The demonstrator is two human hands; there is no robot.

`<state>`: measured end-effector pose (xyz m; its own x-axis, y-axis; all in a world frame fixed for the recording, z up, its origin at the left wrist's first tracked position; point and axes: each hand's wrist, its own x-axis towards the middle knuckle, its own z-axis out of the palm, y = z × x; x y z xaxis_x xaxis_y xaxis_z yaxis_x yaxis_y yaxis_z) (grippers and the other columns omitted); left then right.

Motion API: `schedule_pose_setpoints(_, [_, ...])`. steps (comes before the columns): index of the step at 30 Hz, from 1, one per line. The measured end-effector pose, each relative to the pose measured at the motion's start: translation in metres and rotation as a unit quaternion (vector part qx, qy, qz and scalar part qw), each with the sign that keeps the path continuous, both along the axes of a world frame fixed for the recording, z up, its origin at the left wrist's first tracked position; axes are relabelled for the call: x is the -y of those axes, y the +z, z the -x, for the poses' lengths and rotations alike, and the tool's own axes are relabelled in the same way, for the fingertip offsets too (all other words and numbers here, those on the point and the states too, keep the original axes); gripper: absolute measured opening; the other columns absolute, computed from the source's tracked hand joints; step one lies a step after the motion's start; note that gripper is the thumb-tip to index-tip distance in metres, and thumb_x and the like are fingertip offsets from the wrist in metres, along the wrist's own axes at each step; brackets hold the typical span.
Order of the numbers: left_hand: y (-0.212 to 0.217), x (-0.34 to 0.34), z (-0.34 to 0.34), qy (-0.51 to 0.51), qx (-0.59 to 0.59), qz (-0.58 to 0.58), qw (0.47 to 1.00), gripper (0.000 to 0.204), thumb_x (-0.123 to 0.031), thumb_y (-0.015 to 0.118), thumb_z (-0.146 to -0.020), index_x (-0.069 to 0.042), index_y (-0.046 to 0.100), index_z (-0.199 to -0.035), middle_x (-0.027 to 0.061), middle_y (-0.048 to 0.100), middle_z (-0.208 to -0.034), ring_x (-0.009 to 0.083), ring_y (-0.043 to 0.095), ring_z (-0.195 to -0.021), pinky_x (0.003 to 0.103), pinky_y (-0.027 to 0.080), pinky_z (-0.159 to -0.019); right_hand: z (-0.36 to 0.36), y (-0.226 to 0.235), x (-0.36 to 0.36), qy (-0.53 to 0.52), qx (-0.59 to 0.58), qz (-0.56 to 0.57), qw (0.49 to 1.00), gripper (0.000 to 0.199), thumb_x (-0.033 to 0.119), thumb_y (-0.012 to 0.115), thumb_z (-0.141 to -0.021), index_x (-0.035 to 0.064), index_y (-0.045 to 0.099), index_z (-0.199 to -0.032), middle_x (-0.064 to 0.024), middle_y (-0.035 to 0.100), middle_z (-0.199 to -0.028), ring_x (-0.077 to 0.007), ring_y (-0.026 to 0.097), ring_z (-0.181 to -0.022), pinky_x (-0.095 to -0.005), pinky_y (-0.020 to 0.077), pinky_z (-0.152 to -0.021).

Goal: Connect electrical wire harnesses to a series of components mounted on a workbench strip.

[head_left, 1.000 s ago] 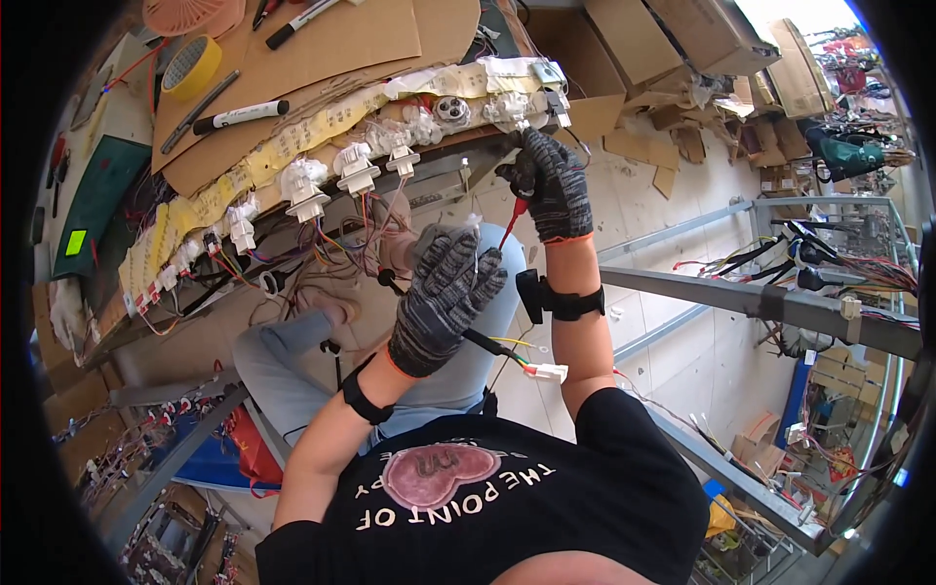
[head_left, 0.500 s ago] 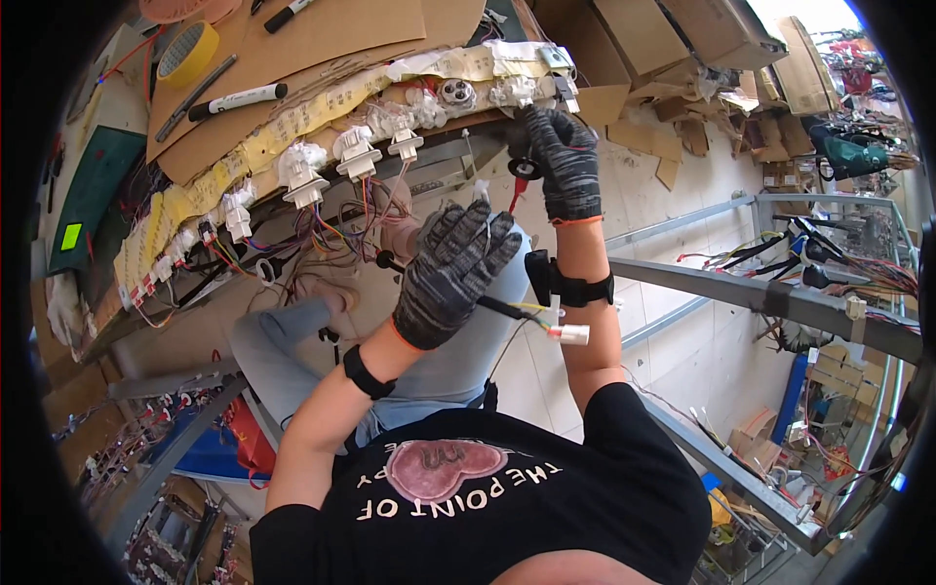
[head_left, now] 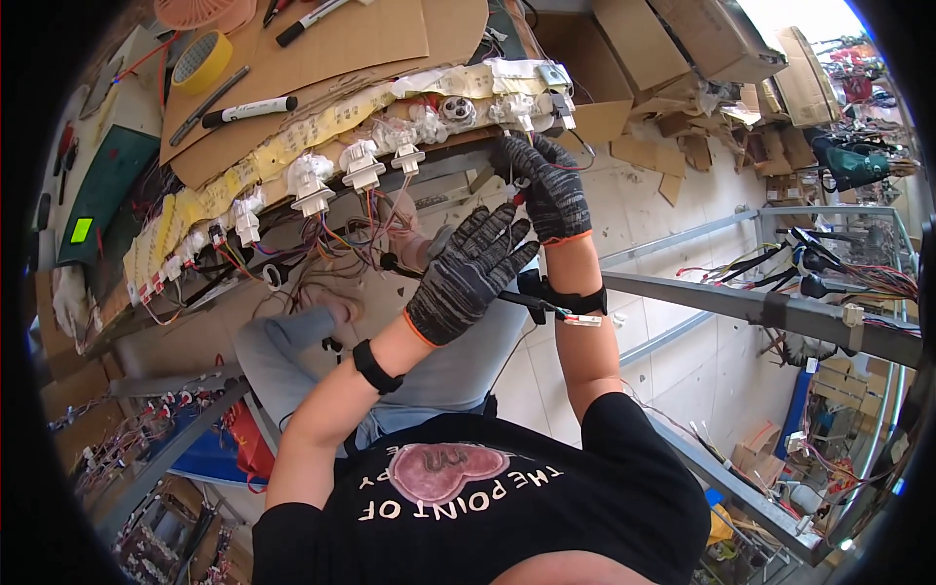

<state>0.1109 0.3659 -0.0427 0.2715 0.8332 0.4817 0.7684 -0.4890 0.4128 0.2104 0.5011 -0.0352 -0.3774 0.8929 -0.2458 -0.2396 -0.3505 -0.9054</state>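
Black-sleeved cable (head_left: 517, 298) runs beneath the left hand (head_left: 468, 281) and emerges on its right side, above the person's leg (head_left: 448, 366). Its right end carries a white plug (head_left: 585, 320). Left hand: gloved, fingers extended toward the far right; the palm is hidden, so its grip on the cable cannot be confirmed. Right hand (head_left: 548, 190): gloved, fingers bent, just beyond the left hand; a red part (head_left: 520, 198) shows between both hands, its hold unclear. Farther left, a row of white connectors (head_left: 362, 166) follows the near side of a yellow tape strip (head_left: 322, 124).
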Motion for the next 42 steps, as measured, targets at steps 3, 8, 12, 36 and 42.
schedule_pose_setpoints(3, [0.006, 0.003, 0.001, 0.029, -0.022, 0.012, 0.999, 0.047, -0.009, 0.053, -0.071, -0.01, 0.054, -0.118, 0.0137, 0.051, -0.122, 0.0309, 0.045, -0.117, 0.043, 0.034, -0.1, 0.003, 0.001, -0.001, -0.003, -0.01, -0.003, 1.0, 0.018, 0.013, 0.062, -0.082, 0.0006, 0.063, -0.095, -0.0048, 0.065, -0.079, -0.0106, 0.059, -0.067, -0.0207, 0.0451, -0.06])
schedule_pose_setpoints(8, [-0.003, 0.014, 0.007, 0.079, 0.082, 0.035, 0.993, 0.052, -0.012, 0.058, -0.066, -0.011, 0.055, -0.118, 0.0156, 0.051, -0.12, 0.0335, 0.046, -0.115, 0.042, 0.034, -0.098, 0.008, 0.007, -0.004, -0.01, 0.067, 0.0, 0.998, 0.018, 0.016, 0.062, -0.083, 0.0012, 0.064, -0.093, -0.004, 0.064, -0.077, -0.0093, 0.058, -0.063, -0.0193, 0.0438, -0.057])
schedule_pose_setpoints(12, [0.007, 0.02, 0.011, 0.136, 0.108, -0.019, 0.985, 0.052, -0.01, 0.06, -0.066, -0.011, 0.055, -0.118, 0.0152, 0.051, -0.119, 0.0335, 0.046, -0.113, 0.043, 0.035, -0.095, 0.009, 0.007, -0.005, -0.005, 0.105, -0.002, 0.994, 0.019, 0.015, 0.062, -0.082, 0.0006, 0.064, -0.094, -0.0044, 0.064, -0.077, -0.0098, 0.058, -0.062, -0.0192, 0.0435, -0.055])
schedule_pose_setpoints(36, [0.023, 0.029, 0.035, -0.115, 0.832, 0.419, 0.344, 0.017, -0.011, 0.052, -0.089, -0.004, 0.053, -0.104, 0.0004, 0.057, -0.082, 0.0061, 0.053, -0.071, 0.018, 0.042, -0.063, 0.023, 0.001, 0.003, -0.141, 0.143, -0.059, 0.978, 0.02, 0.017, 0.068, -0.078, -0.0012, 0.065, -0.086, -0.0011, 0.063, -0.072, -0.0059, 0.053, -0.061, -0.0207, 0.0408, -0.053])
schedule_pose_setpoints(42, [0.03, 0.025, 0.024, 0.072, 0.762, 0.25, 0.593, 0.013, -0.012, 0.05, -0.09, -0.006, 0.053, -0.102, -0.0041, 0.049, -0.074, 0.003, 0.042, -0.055, 0.015, 0.034, -0.046, -0.008, 0.023, 0.044, -0.394, 0.384, -0.393, 0.737, 0.025, 0.019, 0.059, -0.085, 0.0, 0.061, -0.1, -0.0066, 0.062, -0.088, -0.0115, 0.053, -0.063, -0.0238, 0.043, -0.059])
